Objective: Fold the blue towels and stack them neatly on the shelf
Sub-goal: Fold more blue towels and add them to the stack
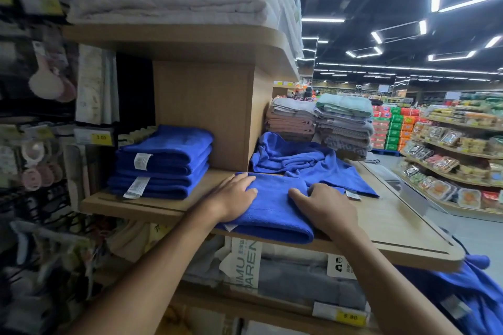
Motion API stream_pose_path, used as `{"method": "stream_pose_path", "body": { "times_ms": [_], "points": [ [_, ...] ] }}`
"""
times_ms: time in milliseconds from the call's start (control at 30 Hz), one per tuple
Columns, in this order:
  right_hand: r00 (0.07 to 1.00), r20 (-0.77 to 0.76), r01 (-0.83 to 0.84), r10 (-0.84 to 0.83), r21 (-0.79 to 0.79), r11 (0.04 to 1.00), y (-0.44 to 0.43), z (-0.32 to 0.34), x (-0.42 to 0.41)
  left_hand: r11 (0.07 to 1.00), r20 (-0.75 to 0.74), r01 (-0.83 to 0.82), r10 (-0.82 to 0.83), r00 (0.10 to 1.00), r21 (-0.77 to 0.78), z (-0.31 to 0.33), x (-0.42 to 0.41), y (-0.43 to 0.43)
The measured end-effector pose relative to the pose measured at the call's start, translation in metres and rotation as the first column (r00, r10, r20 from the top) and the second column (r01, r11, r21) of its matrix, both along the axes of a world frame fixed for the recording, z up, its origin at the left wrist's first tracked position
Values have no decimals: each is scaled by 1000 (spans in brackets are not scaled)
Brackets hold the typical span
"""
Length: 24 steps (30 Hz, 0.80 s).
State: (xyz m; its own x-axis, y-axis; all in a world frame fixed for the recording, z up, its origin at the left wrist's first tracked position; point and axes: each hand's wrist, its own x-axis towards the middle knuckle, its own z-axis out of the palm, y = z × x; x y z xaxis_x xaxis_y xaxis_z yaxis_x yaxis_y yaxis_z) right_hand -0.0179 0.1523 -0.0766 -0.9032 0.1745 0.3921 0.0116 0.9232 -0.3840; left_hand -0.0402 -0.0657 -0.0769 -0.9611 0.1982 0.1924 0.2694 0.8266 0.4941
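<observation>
A left hand lies flat and a right hand rests, fingers lightly bent, on a folded blue towel at the wooden shelf's front edge. A stack of folded blue towels sits at the shelf's left end, and unfolded blue towels are heaped at its back.

head cam | single wide-angle view | faces forward-down | close over shelf

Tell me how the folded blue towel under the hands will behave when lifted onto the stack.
The folded towel is probably floppy; the unfolded towels behind it lie crumpled. Likely light, being thin plush cloth. Its layers may slip open unless the left hand and right hand support it.
</observation>
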Motion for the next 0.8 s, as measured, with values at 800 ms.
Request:
{"method": "stream_pose_path", "body": {
  "times_ms": [800],
  "points": [
    [845, -416, -532, 337, -723, 441, -14, 75, 5, 517, 111, -30, -126, 986, 856, 64, 29, -39]
  ]
}}
